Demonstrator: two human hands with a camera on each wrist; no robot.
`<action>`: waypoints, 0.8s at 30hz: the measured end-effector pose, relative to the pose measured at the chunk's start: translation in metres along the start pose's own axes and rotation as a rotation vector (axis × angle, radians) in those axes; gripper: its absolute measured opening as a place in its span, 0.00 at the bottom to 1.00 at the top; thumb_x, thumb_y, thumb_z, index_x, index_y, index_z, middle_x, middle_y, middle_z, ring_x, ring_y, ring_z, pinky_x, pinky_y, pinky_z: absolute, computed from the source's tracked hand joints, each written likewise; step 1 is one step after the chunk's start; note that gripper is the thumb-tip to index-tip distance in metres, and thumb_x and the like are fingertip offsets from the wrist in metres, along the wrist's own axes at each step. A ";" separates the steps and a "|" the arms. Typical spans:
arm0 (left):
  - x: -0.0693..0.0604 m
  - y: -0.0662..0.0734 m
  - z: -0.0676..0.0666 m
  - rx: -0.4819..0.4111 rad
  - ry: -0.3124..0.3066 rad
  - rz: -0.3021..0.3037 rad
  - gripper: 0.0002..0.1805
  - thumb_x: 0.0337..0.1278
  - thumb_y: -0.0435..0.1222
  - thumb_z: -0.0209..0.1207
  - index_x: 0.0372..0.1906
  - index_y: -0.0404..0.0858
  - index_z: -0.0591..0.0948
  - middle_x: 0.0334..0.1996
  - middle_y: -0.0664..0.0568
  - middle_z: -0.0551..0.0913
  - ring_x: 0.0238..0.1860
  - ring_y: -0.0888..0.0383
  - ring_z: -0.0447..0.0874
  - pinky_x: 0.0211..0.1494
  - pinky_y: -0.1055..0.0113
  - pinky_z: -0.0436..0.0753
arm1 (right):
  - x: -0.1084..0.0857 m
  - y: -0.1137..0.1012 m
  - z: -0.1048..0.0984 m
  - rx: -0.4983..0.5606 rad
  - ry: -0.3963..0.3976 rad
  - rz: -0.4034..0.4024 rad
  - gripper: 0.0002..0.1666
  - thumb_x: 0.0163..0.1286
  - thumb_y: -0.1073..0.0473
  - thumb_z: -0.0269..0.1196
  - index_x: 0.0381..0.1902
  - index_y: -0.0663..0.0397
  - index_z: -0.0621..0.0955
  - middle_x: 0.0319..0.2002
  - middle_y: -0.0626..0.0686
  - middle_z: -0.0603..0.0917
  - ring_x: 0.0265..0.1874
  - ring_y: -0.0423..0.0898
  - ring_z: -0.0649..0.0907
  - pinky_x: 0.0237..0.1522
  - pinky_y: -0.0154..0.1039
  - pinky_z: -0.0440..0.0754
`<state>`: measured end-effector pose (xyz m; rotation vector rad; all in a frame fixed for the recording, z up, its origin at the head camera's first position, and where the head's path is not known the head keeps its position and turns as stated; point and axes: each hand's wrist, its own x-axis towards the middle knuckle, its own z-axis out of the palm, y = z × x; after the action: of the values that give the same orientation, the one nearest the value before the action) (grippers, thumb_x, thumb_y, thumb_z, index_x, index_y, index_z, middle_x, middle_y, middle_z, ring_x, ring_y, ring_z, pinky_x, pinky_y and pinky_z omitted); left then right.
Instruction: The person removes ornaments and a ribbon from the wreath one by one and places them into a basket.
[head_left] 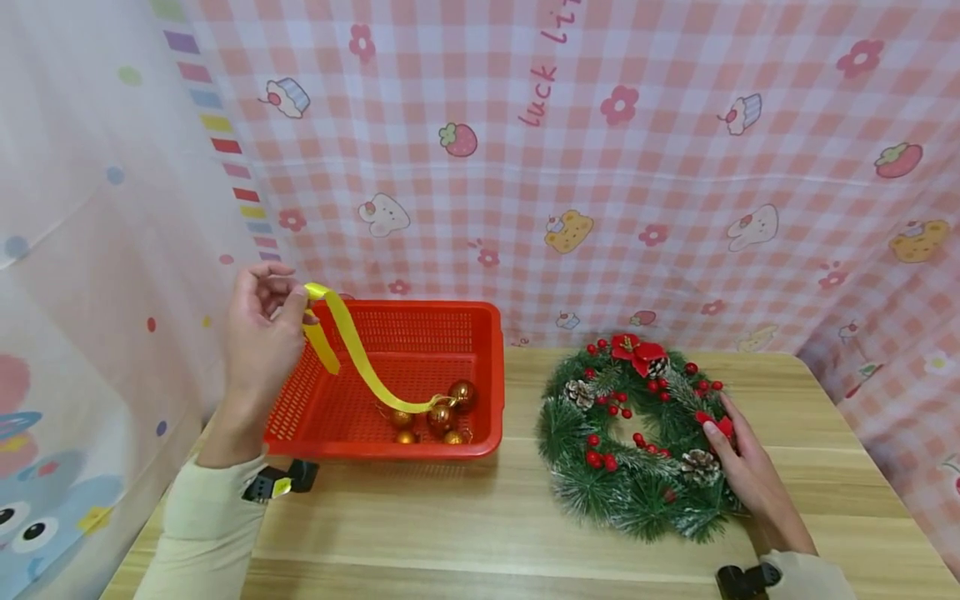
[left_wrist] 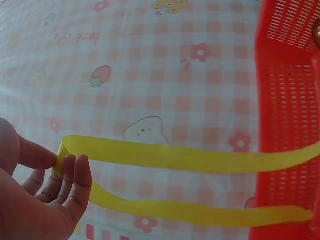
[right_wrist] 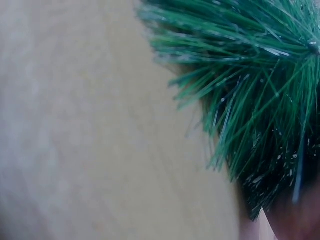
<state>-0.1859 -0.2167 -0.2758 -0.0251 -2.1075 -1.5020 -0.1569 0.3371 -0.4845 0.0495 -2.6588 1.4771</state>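
My left hand (head_left: pixel 262 333) pinches a yellow ribbon (head_left: pixel 352 350) between thumb and fingers, above the left side of a red plastic basket (head_left: pixel 491 375). One length of ribbon runs down to several gold ball ornaments (head_left: pixel 441 419) in the basket; a shorter tail hangs beside the hand. The left wrist view shows the ribbon (left_wrist: pixel 200 159) folded over at the fingertips. On the right, my right hand (head_left: pixel 757 475) holds the outer edge of a green Christmas wreath (head_left: pixel 592 492), thumb by a red flower. In the right wrist view, needles (right_wrist: pixel 260 100) hide most of that hand.
A light wooden table (head_left: pixel 450 533) carries the basket and the wreath side by side. Behind it hangs a pink checked cloth (head_left: pixel 525 183), and a pale patterned cloth (head_left: pixel 90 208) hangs at the left. Pinecones (head_left: pixel 700 467) and red berries decorate the wreath.
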 end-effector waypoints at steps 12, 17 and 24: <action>-0.008 -0.033 0.010 0.174 -0.104 -0.030 0.14 0.70 0.32 0.51 0.57 0.34 0.71 0.40 0.48 0.75 0.40 0.57 0.74 0.36 0.76 0.75 | 0.000 0.003 0.001 -0.010 0.005 0.001 0.39 0.81 0.48 0.46 0.81 0.42 0.42 0.78 0.65 0.42 0.75 0.70 0.44 0.68 0.72 0.44; -0.014 -0.048 0.010 0.249 -0.150 -0.052 0.14 0.70 0.32 0.51 0.57 0.35 0.70 0.41 0.44 0.77 0.42 0.55 0.73 0.36 0.76 0.75 | 0.002 0.004 0.002 -0.024 0.015 -0.006 0.39 0.81 0.49 0.46 0.81 0.43 0.43 0.78 0.66 0.44 0.74 0.70 0.45 0.68 0.71 0.44; -0.018 -0.064 0.012 0.279 -0.170 -0.052 0.12 0.68 0.30 0.52 0.54 0.35 0.72 0.40 0.43 0.79 0.41 0.53 0.74 0.40 0.72 0.74 | 0.000 0.002 0.001 -0.017 0.014 0.000 0.39 0.81 0.49 0.47 0.81 0.42 0.43 0.78 0.66 0.43 0.74 0.71 0.46 0.67 0.72 0.45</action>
<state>-0.1966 -0.2249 -0.3422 0.0044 -2.4549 -1.2598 -0.1576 0.3370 -0.4863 0.0380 -2.6602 1.4486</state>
